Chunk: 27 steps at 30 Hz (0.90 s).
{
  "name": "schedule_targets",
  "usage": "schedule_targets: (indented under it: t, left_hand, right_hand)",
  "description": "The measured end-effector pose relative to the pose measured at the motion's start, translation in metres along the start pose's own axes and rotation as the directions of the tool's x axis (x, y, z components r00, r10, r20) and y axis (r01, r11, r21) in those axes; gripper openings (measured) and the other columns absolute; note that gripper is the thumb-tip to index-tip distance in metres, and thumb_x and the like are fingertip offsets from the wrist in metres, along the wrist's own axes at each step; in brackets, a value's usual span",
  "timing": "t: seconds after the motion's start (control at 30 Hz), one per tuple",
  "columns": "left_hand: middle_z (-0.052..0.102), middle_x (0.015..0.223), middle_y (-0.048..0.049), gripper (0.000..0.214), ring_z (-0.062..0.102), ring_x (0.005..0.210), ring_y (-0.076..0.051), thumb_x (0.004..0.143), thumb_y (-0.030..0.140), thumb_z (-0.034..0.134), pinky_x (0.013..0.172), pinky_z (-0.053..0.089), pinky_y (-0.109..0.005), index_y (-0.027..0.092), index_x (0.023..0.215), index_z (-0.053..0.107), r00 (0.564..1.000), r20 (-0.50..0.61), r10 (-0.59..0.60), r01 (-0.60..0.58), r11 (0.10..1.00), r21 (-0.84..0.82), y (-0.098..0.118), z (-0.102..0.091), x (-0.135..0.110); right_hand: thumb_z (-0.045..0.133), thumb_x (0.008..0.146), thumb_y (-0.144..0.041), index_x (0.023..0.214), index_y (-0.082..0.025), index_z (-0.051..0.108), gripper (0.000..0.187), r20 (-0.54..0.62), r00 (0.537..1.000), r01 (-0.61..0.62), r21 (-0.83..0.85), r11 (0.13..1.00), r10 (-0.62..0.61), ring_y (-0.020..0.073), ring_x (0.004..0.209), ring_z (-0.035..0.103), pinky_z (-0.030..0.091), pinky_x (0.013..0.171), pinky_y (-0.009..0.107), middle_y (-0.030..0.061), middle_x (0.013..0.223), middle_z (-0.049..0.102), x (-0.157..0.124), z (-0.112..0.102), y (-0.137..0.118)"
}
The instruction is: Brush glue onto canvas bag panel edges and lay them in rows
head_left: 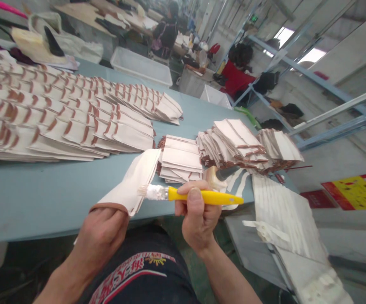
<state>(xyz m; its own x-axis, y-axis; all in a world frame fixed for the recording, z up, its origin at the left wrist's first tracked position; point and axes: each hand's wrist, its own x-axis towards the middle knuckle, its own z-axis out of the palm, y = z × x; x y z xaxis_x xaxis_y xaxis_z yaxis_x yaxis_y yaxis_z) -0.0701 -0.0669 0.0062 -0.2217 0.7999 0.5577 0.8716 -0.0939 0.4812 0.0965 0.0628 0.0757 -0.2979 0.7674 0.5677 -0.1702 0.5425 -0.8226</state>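
My left hand [102,236] is closed on the brown-edged end of a cream leather piece [132,181], which it holds up over the front edge of the blue table [43,198]. My right hand [198,215] grips a yellow-handled brush [195,195]. Its white bristles touch the piece's right edge. Just beyond lies a small stack of like pieces [181,158].
Long overlapping rows of cream and brown pieces [59,114] cover the table's left. More stacks [246,145] sit at right, with white strips [284,219] on a lower surface. Another brush [221,175] lies near the stacks. Other people work in the background.
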Motion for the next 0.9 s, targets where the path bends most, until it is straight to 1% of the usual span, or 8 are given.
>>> schedule_targets:
  t: [0.07, 0.13, 0.23, 0.3, 0.43, 0.6, 0.77, 0.9]
  left_hand:
    - [0.068, 0.072, -0.0008, 0.043, 0.065, 0.068, -0.023, 0.106, 0.004, 0.043, 0.072, 0.045, -0.04, 0.028, 0.078, 0.063, 0.997, 0.066, 0.042, -0.049, 0.993, 0.112, -0.003, 0.002, -0.008]
    - [0.069, 0.074, -0.0024, 0.042, 0.066, 0.072, -0.025, 0.106, 0.004, 0.043, 0.073, 0.046, -0.041, 0.028, 0.079, 0.065, 0.992, 0.1, 0.081, -0.101, 0.971, 0.215, -0.007, 0.004, -0.015]
    - [0.068, 0.072, -0.003, 0.043, 0.063, 0.07, -0.025, 0.107, 0.007, 0.045, 0.072, 0.046, -0.041, 0.028, 0.074, 0.062, 0.993, 0.063, 0.095, -0.108, 0.958, 0.266, -0.011, 0.01, -0.023]
    - [0.067, 0.071, -0.0022, 0.045, 0.062, 0.069, -0.023, 0.108, 0.008, 0.042, 0.072, 0.046, -0.04, 0.028, 0.072, 0.061, 0.996, 0.053, 0.074, -0.086, 0.958, 0.273, -0.014, 0.012, -0.026]
    - [0.068, 0.072, -0.0022, 0.046, 0.062, 0.071, -0.024, 0.107, 0.008, 0.041, 0.074, 0.047, -0.039, 0.028, 0.073, 0.063, 0.997, 0.064, 0.041, -0.057, 0.959, 0.278, -0.013, 0.014, -0.03]
    - [0.07, 0.076, -0.0055, 0.038, 0.065, 0.074, -0.027, 0.104, 0.005, 0.048, 0.07, 0.045, -0.04, 0.027, 0.079, 0.067, 0.997, 0.024, 0.072, -0.075, 0.97, 0.232, -0.008, 0.017, -0.027]
    - [0.065, 0.074, -0.0047, 0.038, 0.059, 0.072, -0.027, 0.103, 0.003, 0.05, 0.069, 0.041, -0.041, 0.027, 0.077, 0.062, 0.995, -0.011, 0.096, -0.092, 0.975, 0.203, -0.009, 0.021, -0.028]
    - [0.064, 0.075, -0.0043, 0.036, 0.059, 0.074, -0.027, 0.103, 0.005, 0.051, 0.067, 0.04, -0.04, 0.028, 0.077, 0.059, 0.995, -0.043, 0.087, -0.078, 0.981, 0.18, -0.009, 0.023, -0.031]
  right_hand:
    - [0.053, 0.118, -0.038, 0.095, -0.023, 0.07, 0.033, 0.089, 0.996, 0.022, -0.075, 0.997, -0.015, 0.0095, 0.039, 0.052, 0.043, 0.04, 0.02, -0.0072, 0.058, 0.058, 0.004, -0.002, -0.001]
    - [0.054, 0.115, -0.033, 0.093, -0.022, 0.071, 0.03, 0.202, 0.978, 0.08, -0.165, 0.983, -0.046, 0.0111, 0.044, 0.059, 0.049, 0.044, 0.022, -0.0025, 0.065, 0.069, 0.003, -0.002, -0.004]
    - [0.055, 0.112, -0.027, 0.089, -0.023, 0.072, 0.029, 0.309, 0.946, 0.184, -0.268, 0.946, -0.096, 0.0148, 0.057, 0.072, 0.059, 0.056, 0.024, 0.0025, 0.074, 0.079, -0.007, 0.0, -0.011]
    - [0.055, 0.112, -0.027, 0.087, -0.023, 0.072, 0.03, 0.322, 0.942, 0.186, -0.277, 0.943, -0.091, 0.0147, 0.057, 0.073, 0.061, 0.057, 0.024, 0.0025, 0.073, 0.08, -0.012, 0.001, -0.013]
    - [0.051, 0.114, -0.028, 0.092, -0.022, 0.07, 0.03, 0.308, 0.951, 0.089, -0.211, 0.973, -0.02, 0.0118, 0.049, 0.066, 0.052, 0.048, 0.021, 0.0017, 0.074, 0.079, -0.006, 0.0, -0.003]
    - [0.054, 0.111, -0.025, 0.09, -0.024, 0.068, 0.026, 0.245, 0.962, 0.203, -0.357, 0.912, -0.118, 0.0136, 0.055, 0.068, 0.053, 0.053, 0.024, 0.0008, 0.075, 0.077, 0.015, -0.003, 0.013]
    - [0.056, 0.111, -0.022, 0.09, -0.025, 0.068, 0.024, 0.382, 0.905, 0.305, -0.282, 0.91, -0.185, 0.0137, 0.06, 0.074, 0.062, 0.062, 0.022, -0.0005, 0.074, 0.079, 0.003, -0.002, -0.008]
    - [0.06, 0.111, -0.022, 0.092, -0.024, 0.071, 0.022, 0.406, 0.906, 0.222, -0.207, 0.953, -0.123, 0.0138, 0.061, 0.075, 0.063, 0.064, 0.023, 0.0003, 0.075, 0.081, -0.008, -0.004, -0.019]
